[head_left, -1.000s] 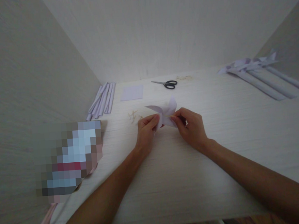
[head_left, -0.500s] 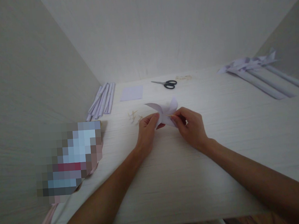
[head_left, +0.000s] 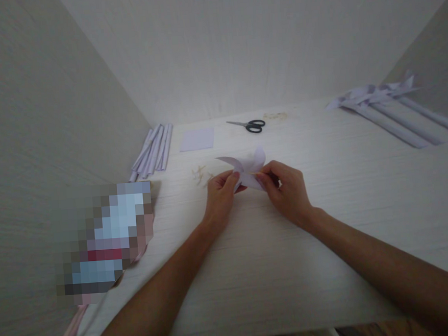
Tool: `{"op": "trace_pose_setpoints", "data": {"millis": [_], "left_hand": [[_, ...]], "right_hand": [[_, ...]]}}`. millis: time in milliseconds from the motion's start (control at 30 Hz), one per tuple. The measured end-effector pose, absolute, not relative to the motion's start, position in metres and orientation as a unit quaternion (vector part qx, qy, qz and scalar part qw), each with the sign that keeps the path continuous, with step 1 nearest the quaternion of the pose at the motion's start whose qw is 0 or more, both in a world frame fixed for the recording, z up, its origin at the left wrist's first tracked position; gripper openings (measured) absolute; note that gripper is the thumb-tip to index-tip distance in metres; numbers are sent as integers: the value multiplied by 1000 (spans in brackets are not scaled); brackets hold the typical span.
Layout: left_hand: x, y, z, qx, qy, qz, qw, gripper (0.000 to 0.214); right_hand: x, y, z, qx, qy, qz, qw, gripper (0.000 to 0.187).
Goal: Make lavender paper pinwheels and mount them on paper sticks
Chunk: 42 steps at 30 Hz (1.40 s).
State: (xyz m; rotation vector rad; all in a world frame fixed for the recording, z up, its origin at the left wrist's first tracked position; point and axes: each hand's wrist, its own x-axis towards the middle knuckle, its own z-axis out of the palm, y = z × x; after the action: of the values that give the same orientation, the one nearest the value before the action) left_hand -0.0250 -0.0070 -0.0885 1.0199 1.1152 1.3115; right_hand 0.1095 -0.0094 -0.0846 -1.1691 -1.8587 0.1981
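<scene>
A white paper pinwheel [head_left: 250, 163] with curved, folded blades is up in front of me, just over the table. My left hand [head_left: 221, 193] is closed on its left side, thumb pressing near the centre. Between the thumb and fingertips of my right hand [head_left: 287, 188] is a thin pale stick [head_left: 253, 173], like a toothpick, its tip pointing at the pinwheel's middle. Whether the tip passes through the paper I cannot tell. Left of the hands lie several short pale sticks [head_left: 199, 174].
Black-handled scissors [head_left: 255, 126] lie behind the hands, beside a square paper sheet [head_left: 197, 139] and more small sticks [head_left: 276, 116]. Rolled paper tubes [head_left: 154, 151] are at left. Pinwheels on tubes [head_left: 391, 120] rest at right. A blurred-out object [head_left: 120, 221] stands at left.
The left thumb has shifted very slightly right on the pinwheel, towards its centre. Otherwise both hands keep the same hold.
</scene>
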Motion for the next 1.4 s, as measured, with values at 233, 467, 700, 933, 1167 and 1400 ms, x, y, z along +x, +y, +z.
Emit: {"op": "trace_pose_setpoints", "data": {"millis": [233, 467, 700, 933, 1167, 1400], "left_hand": [[-26, -6, -89, 423, 470, 551, 544, 22], [-26, -7, -89, 441, 458, 546, 545, 19], [-26, -7, -89, 427, 457, 552, 551, 21], [-27, -6, -92, 433, 466, 555, 536, 25], [-27, -6, -90, 446, 465, 541, 540, 22], [-26, -6, -90, 441, 457, 543, 549, 21]], "right_hand": [[110, -9, -86, -464, -754, 78, 458, 16], [110, -9, -85, -466, -754, 79, 456, 16], [109, -9, -85, -468, -754, 74, 455, 15], [109, -10, -85, -470, -752, 79, 456, 15], [109, -10, -84, -470, -753, 76, 454, 15], [109, -9, -85, -467, -753, 75, 457, 15]]}}
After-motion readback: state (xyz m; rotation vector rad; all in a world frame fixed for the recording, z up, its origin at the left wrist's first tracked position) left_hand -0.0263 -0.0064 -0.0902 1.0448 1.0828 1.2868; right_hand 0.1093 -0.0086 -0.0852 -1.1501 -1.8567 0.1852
